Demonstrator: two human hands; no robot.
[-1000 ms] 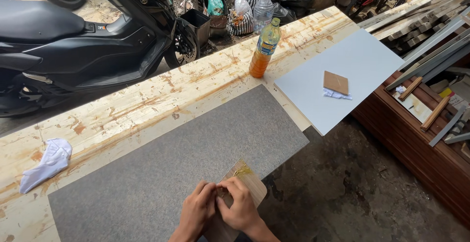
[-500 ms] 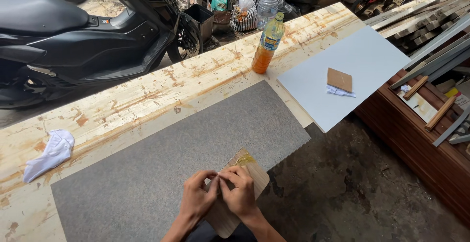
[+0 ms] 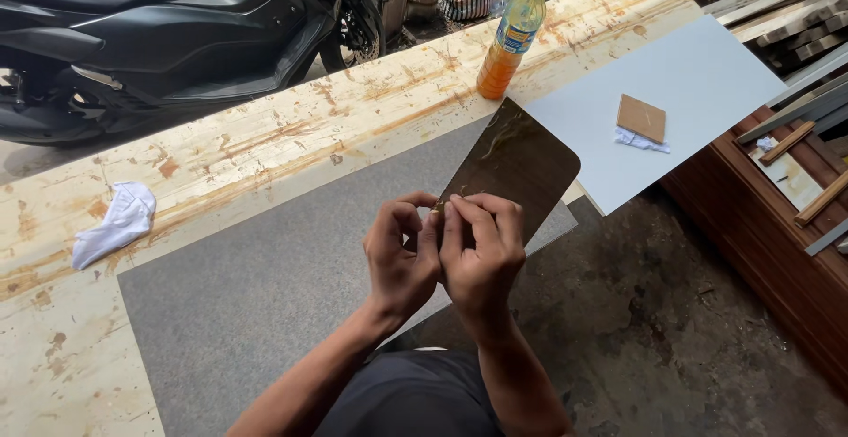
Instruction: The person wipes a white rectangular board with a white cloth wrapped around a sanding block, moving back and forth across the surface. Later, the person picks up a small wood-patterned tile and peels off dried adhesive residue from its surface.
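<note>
While both hands are raised together above the grey sheet (image 3: pixel 265 287), the left hand (image 3: pixel 402 256) and the right hand (image 3: pixel 481 256) pinch one corner of a dark brown panel (image 3: pixel 517 167) with rounded corners, fingertips close to each other. This panel stands tilted over the wooden workbench (image 3: pixel 265 145). An orange bottle (image 3: pixel 505 44) stands behind it, and a white cloth (image 3: pixel 119 220) lies far on the left

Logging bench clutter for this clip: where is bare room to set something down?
Free: most of the grey sheet left of both hands, and pale wood between the white cloth and orange bottle. Crowded: the white board around its brown square.
</note>
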